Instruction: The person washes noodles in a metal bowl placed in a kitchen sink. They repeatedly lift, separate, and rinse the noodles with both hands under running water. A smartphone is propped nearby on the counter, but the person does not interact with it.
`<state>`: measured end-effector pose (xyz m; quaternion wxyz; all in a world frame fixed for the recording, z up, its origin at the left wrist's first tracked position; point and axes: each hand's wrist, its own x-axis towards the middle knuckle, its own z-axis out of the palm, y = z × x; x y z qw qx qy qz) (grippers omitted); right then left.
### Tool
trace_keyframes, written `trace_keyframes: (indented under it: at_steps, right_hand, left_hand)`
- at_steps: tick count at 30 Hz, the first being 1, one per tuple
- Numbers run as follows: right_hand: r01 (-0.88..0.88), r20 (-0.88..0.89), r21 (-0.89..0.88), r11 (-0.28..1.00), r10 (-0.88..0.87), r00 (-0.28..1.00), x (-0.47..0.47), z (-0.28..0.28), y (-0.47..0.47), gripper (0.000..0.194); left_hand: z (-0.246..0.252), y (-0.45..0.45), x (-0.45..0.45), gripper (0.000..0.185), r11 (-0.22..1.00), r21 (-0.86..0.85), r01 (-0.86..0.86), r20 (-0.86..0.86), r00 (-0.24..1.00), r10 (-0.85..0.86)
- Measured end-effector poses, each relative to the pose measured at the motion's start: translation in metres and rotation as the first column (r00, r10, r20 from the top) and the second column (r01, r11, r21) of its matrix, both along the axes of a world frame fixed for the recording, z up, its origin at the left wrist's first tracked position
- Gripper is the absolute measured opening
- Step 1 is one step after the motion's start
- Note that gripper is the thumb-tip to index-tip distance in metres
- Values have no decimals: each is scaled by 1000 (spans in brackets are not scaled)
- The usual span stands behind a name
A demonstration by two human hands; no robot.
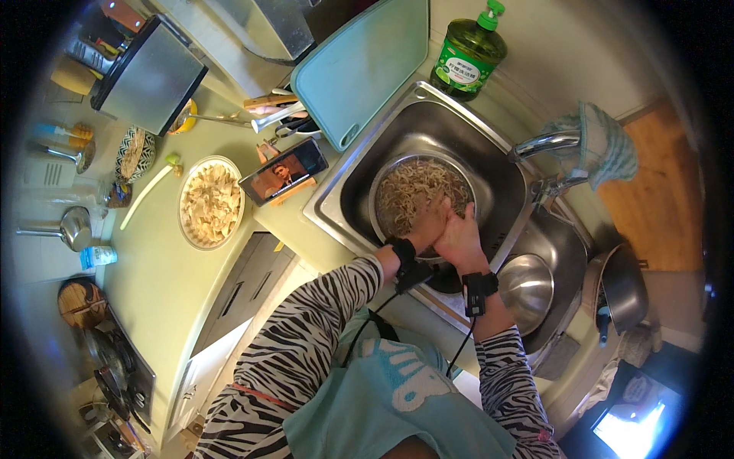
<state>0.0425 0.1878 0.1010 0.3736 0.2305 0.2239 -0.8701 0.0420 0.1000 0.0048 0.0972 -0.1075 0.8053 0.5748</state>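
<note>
A round metal bowl (375, 198) stands in the larger basin of the stainless steel sink (358, 192). Inside it, bean sprouts (421, 183) lie in water. My left hand (427, 224) reaches over the near rim into the water among the sprouts, its fingertips blurred. Close against it is my right hand (460, 236), at the near right side of the bowl with the thumb raised. Their fingers overlap, and whether sprouts are between them is hidden. Each wrist wears a black strap; the right one carries a small device (475, 294) with a cable.
A chrome faucet (545, 146) with a cloth cover juts over the sink's right side. Another metal bowl (526, 292) sits in the smaller basin. Beyond stand a dish soap bottle (467, 57) and a blue cutting board (367, 63). Leftward are a propped phone (284, 172) and a bowl of pale pieces (211, 203).
</note>
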Motion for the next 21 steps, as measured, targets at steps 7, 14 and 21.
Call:
trace_keyframes:
  at_steps: [7, 14, 21]
  right_hand:
    - [48, -48, 213, 976, -39, 998, 11, 31, -4, 69]
    - [-10, -234, 609, 793, 192, 953, 14, -10, -17, 66]
    - [107, -342, 668, 737, 176, 923, 4, -90, -3, 52]
  left_hand:
    - [26, -25, 0, 68, 823, 493, -282, 422, 905, 58]
    - [64, 4, -3, 32, 390, 705, -593, 571, 800, 185]
    - [81, -16, 2, 31, 414, 696, -586, 626, 778, 50]
